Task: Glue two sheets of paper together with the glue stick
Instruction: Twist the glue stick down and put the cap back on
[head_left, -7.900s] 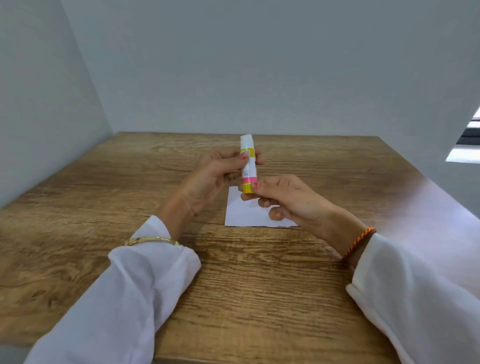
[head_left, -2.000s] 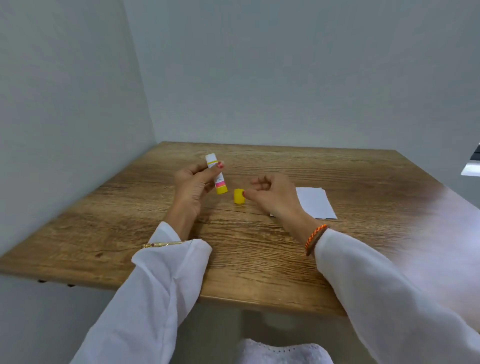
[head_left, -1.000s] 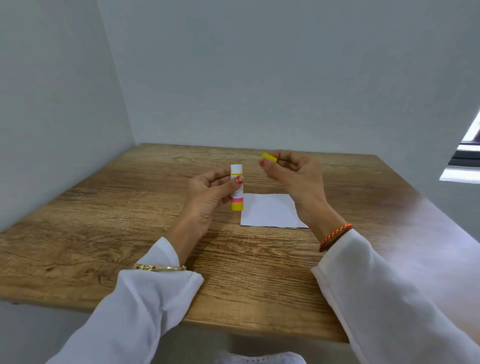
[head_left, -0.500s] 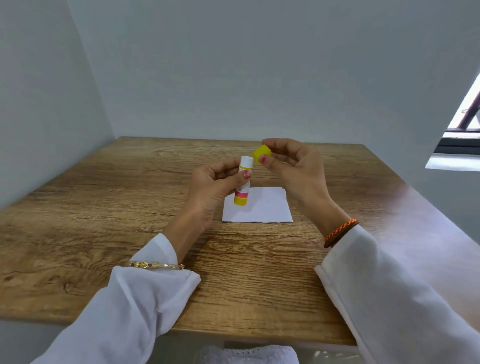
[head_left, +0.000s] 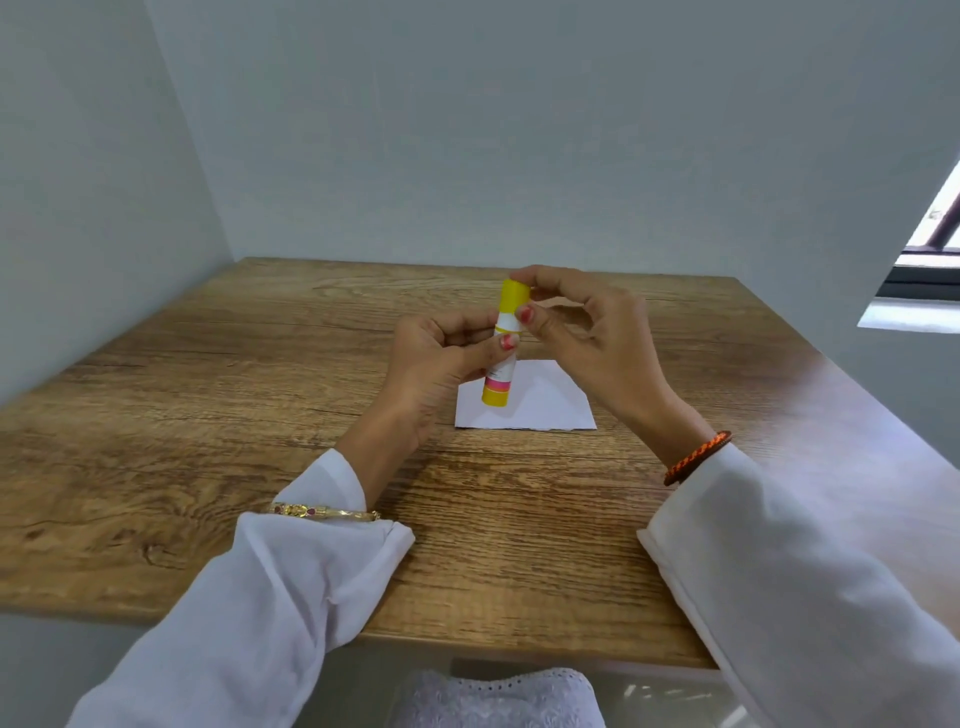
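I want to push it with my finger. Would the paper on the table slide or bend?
The paper lies flat on the smooth wooden table, so it would probably slide easily. It looks thin, so it would likely flop if lifted by a corner. Probably very light too.

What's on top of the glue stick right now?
A yellow cap sits on the glue stick, pinched by the right hand; the left hand grips the tube. The glue tip underneath is covered.

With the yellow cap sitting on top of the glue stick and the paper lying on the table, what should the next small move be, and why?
Probably the right hand presses the cap fully home while the left hand steadies the glue stick: fingers pinch the cap atop the tube, above the paper.
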